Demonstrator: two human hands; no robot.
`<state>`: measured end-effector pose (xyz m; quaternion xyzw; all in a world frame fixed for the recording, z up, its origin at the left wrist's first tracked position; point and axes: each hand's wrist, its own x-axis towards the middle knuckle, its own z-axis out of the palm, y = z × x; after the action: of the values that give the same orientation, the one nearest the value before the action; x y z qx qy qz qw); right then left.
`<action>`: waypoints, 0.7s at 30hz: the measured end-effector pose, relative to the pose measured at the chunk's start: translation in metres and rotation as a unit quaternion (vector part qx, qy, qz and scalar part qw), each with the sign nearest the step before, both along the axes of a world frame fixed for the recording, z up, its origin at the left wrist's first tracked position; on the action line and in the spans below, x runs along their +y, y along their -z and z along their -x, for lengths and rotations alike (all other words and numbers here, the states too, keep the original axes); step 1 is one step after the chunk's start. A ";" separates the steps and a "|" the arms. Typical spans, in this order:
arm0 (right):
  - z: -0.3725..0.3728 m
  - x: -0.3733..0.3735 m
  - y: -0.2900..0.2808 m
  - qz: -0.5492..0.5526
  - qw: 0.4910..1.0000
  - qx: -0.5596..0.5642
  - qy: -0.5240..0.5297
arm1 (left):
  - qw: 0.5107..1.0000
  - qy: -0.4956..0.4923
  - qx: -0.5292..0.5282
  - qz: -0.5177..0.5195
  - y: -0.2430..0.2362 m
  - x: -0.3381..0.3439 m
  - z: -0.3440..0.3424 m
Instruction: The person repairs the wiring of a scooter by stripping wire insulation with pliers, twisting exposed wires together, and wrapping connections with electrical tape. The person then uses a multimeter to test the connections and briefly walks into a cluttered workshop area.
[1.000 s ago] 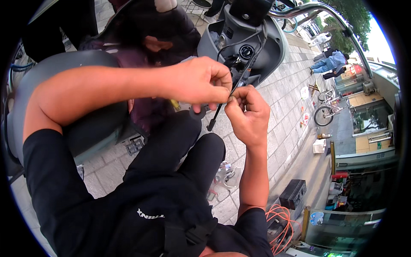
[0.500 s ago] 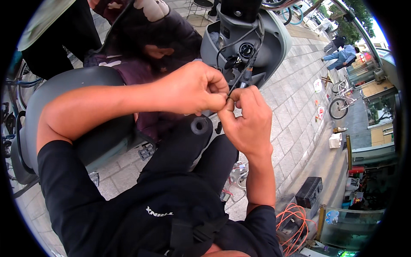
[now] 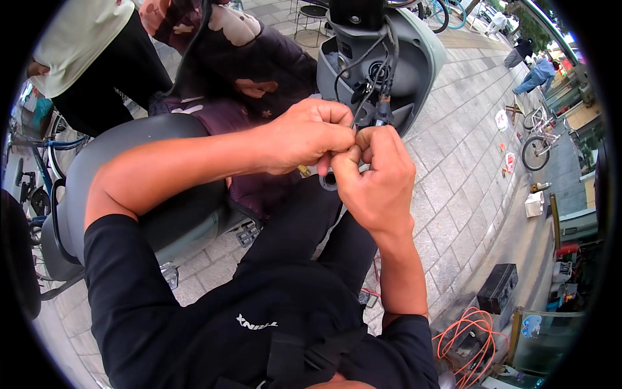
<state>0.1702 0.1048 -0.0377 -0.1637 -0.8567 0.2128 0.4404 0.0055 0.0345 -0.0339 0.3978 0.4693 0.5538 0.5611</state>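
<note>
Beside a grey scooter [image 3: 389, 58] on a brick pavement [image 3: 466, 168], the left hand [image 3: 308, 133] and right hand [image 3: 376, 175] meet knuckle to knuckle, both closed tight, pinching thin black wires [image 3: 366, 87] that run up into the scooter's open front panel. An orange cable [image 3: 470, 334] lies coiled at lower right.

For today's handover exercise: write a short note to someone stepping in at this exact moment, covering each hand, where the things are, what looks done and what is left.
Left hand: closed, fingers pinching the thin black cable at its lower end.
Right hand: closed, thumb pressed against the left hand at the same spot.
The cable runs up into the open front panel of the grey scooter, where other cables hang loose.
Done: panel stands open, cable end is in hand.
Left: the cable end is not yet fixed; what the fingers grip there is hidden.
</note>
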 end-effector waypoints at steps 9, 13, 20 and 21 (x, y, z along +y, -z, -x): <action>-0.004 0.003 -0.001 0.208 0.977 -0.033 -0.015 | 1.000 0.015 -0.021 0.018 0.006 -0.002 0.006; -0.013 0.015 -0.009 0.169 0.983 -0.055 -0.049 | 0.996 -0.004 0.085 0.028 -0.011 -0.003 -0.001; -0.013 0.017 -0.028 0.145 0.979 -0.135 -0.055 | 0.991 -0.060 0.113 0.035 -0.008 -0.007 -0.009; -0.011 0.017 -0.028 0.128 0.981 -0.134 -0.057 | 0.993 -0.067 0.094 0.031 -0.006 -0.008 -0.008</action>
<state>0.1814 0.1214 -0.0096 -0.1971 -0.8814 0.3215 0.2845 0.0134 0.0263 -0.0276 0.3983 0.5623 0.5356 0.4881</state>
